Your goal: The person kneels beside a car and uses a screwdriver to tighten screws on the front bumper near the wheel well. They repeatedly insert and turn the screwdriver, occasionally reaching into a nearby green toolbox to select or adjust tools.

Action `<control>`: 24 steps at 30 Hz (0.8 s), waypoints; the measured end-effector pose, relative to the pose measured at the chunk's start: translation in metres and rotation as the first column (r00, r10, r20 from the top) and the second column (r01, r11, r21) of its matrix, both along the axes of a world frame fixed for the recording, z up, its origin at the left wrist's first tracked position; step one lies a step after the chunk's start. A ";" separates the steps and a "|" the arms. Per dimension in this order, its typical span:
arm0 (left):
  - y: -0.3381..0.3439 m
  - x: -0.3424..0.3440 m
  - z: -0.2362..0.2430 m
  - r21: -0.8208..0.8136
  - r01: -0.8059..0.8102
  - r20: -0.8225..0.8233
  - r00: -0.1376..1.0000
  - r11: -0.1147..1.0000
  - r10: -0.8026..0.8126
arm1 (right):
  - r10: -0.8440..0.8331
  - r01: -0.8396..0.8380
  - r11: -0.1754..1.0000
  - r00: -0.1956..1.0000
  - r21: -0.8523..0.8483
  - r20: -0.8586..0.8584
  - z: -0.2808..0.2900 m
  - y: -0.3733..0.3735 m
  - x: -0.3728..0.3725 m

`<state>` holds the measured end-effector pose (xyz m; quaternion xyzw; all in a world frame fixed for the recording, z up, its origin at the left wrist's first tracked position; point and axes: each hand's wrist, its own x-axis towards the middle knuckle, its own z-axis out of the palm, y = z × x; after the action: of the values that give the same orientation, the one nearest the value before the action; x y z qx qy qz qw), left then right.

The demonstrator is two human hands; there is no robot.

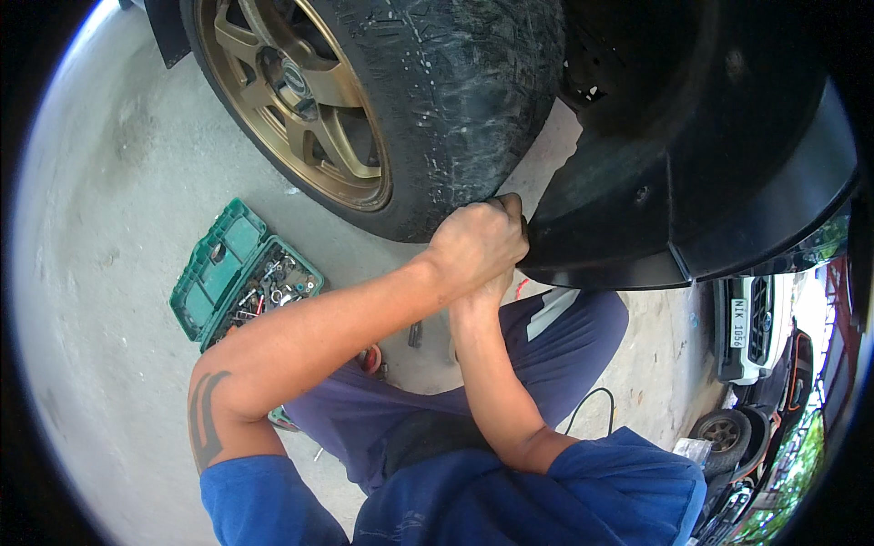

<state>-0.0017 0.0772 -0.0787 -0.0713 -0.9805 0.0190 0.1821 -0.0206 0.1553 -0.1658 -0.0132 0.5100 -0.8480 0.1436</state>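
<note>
My left hand (478, 238) is closed, its fingers curled at the lower edge of a black car body panel (601, 209), right beside the tyre (446, 100). What it grips, if anything, is hidden. Just beneath and partly behind it is my right hand (490, 288), its fingers out of sight. The tyre is black and scuffed, mounted on a bronze spoked wheel (296, 86). Dark wheel-arch lining (628, 64) shows between the tyre and the panel.
On the concrete floor (118, 273) to my left lies an opened green tool case (218, 255) full of sockets and metal tools. A small dark tool (415, 334) and a red round object (371, 358) lie near my legs. Parked vehicles, one a white car (751, 328), stand at far right.
</note>
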 end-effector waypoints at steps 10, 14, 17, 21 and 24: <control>-0.021 -0.022 0.031 -0.260 0.261 0.158 0.961 0.930 -0.226 | -0.074 0.112 0.968 0.982 -0.225 0.171 0.007 -0.006 -0.001; -0.028 -0.029 0.031 -0.262 0.336 0.192 0.937 0.905 -0.292 | -0.080 0.170 0.921 0.963 -0.349 0.257 0.007 -0.010 -0.009; -0.025 -0.031 0.026 -0.242 0.354 0.172 0.932 0.903 -0.320 | -0.091 0.175 0.927 0.963 -0.331 0.254 0.008 -0.010 -0.007; -0.023 -0.033 0.018 -0.244 0.373 0.144 0.927 0.895 -0.347 | -0.074 0.130 0.944 0.979 -0.304 0.189 0.009 -0.008 -0.003; -0.024 -0.033 0.013 -0.206 0.390 0.101 0.921 0.898 -0.377 | -0.094 0.163 0.930 0.972 -0.330 0.215 0.006 -0.008 -0.005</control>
<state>-0.0343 0.0530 -0.0656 -0.2831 -0.9438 0.0900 0.1445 -0.0252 0.1476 -0.1599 0.0786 0.3365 -0.9290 0.1324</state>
